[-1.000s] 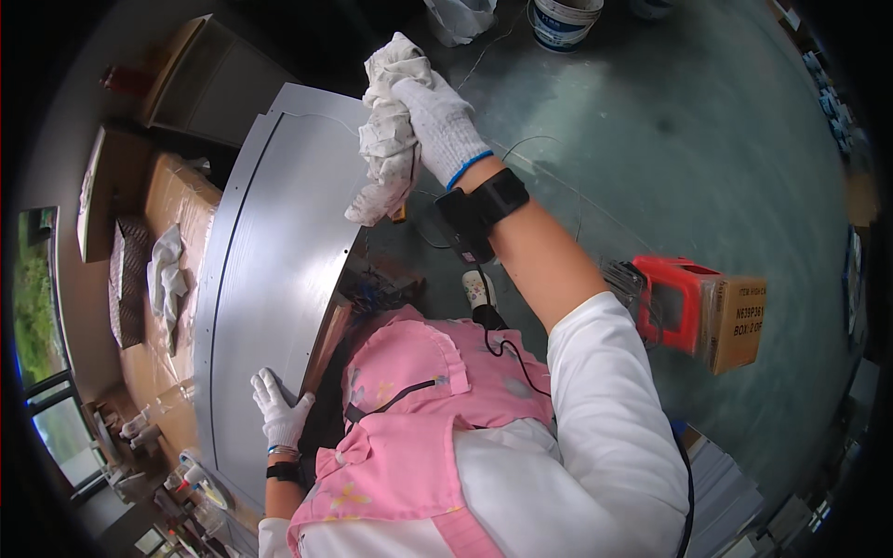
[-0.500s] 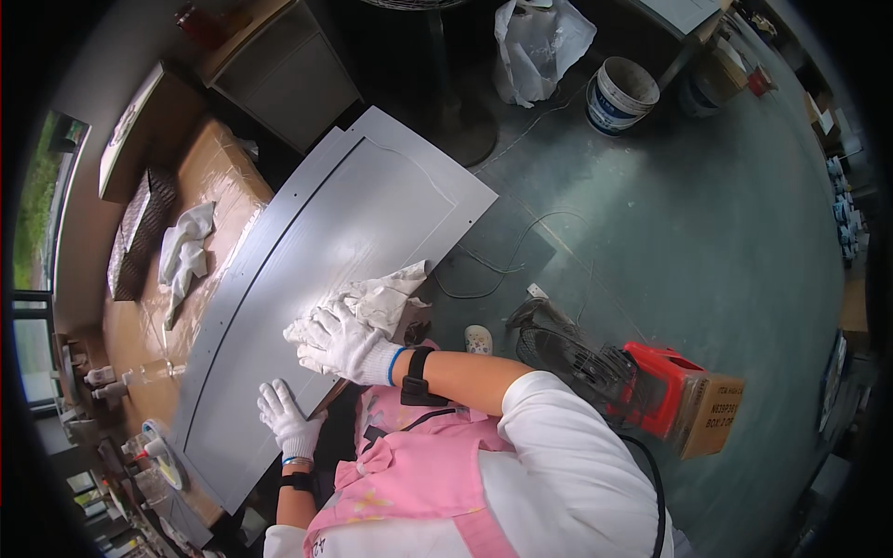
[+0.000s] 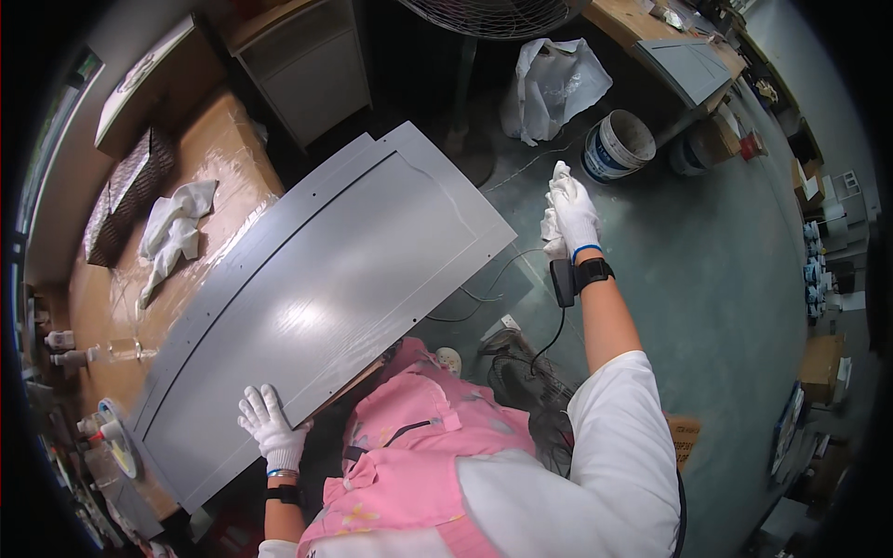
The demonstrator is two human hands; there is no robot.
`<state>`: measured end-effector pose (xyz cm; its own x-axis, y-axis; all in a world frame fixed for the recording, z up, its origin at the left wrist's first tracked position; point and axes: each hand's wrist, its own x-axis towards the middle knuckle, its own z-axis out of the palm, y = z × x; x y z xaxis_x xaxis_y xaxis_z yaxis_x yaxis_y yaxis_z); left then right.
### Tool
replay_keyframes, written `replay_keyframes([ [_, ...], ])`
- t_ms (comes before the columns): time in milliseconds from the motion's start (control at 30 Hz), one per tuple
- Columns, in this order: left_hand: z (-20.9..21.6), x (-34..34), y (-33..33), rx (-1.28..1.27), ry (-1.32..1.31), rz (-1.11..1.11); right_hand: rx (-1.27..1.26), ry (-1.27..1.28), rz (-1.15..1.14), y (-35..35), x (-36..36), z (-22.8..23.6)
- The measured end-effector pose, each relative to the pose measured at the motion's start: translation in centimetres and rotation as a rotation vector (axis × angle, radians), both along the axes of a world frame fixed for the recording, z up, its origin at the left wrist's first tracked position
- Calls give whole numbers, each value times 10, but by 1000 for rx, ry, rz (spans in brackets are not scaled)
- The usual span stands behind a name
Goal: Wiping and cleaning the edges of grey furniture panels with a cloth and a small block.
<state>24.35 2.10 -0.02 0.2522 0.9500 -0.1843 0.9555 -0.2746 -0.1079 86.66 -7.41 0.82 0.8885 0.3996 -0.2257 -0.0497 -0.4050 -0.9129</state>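
A large grey panel (image 3: 307, 279) with a curved groove and small holes lies at a slant in front of me, partly over the table. My left hand (image 3: 272, 430), in a white knitted glove, rests on its near edge with the fingers spread. Out past the panel's right end, above the floor, my right hand (image 3: 577, 216) wears the same kind of glove. It grips a crumpled white cloth (image 3: 554, 229), which bunches out beside the fingers. Part of the cloth is hidden by the hand.
Left of the panel stands a plastic-wrapped table (image 3: 228, 149) with another white rag (image 3: 177, 223) on it. A white bucket (image 3: 618, 147), a white plastic bag (image 3: 554, 88) and a large stand fan (image 3: 498, 14) are at the back. A small black fan (image 3: 526, 372) sits near my right side, cables close by.
My right hand has lifted the cloth off the panel and swung it out to the right, over the floor. The left hand stays at the panel's near edge. The view has shifted slightly.
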Motion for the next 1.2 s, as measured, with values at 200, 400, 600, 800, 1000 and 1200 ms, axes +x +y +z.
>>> replay_keyframes([
  [200,-1,1,2,26,-38,-24,520,864,132,1,-59,-62],
  [400,2,-3,-1,33,-47,-9,-474,-121,266,-21,-42,-14],
  [600,11,5,5,11,-55,-15,87,-579,484,57,-105,54],
  [800,5,0,8,22,-40,-18,-73,-1108,1523,107,-271,28],
  [1000,-3,-6,6,41,-31,-17,-365,-1242,1050,203,-170,30],
  [1200,-11,-7,7,88,-85,-62,-663,-1077,492,169,9,53],
])
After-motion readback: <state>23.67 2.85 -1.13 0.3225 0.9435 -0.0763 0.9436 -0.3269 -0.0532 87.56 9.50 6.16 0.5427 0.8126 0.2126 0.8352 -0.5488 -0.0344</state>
